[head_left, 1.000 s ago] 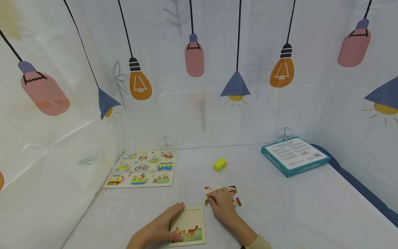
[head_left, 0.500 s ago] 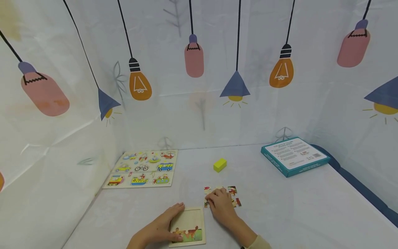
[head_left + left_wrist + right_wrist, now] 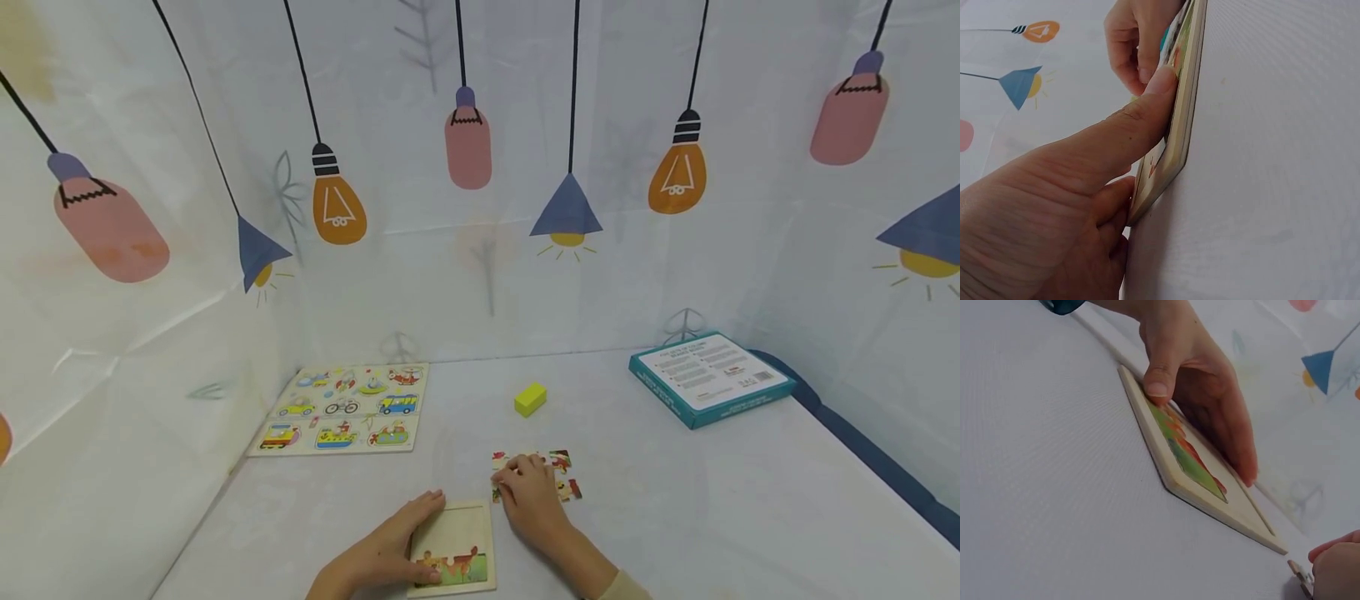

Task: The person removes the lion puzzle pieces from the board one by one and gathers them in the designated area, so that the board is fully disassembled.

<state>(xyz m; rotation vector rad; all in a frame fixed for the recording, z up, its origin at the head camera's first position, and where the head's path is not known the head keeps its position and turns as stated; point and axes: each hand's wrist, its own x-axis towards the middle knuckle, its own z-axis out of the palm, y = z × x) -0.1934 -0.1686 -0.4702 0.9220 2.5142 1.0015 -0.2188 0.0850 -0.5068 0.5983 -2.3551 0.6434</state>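
A shallow wooden puzzle tray (image 3: 465, 523) lies near the table's front, its lower part filled with joined green and orange picture pieces (image 3: 468, 568). My left hand (image 3: 386, 543) steadies its left side: the thumb presses on the pieces and the straight fingers lie along the edge. In the right wrist view this hand (image 3: 1200, 387) spans the tray's side. Just beyond the tray, my right hand (image 3: 534, 504) bends over a cluster of loose jigsaw pieces (image 3: 573, 487), thumb and index finger pinching at its left edge. The hand covers much of the cluster; the pinched piece is mostly hidden.
A yellow block (image 3: 531, 400) stands behind the loose pieces. At the back left lies a peg puzzle board (image 3: 352, 417) with vehicle pictures. A teal-edged flat box (image 3: 712, 379) rests at the back right. White sheeting (image 3: 480, 267) printed with lamps walls the table.
My right hand has shifted slightly left and toward me over the loose pieces, its fingertips at the cluster's left edge. The left hand and the tray have stayed in place.
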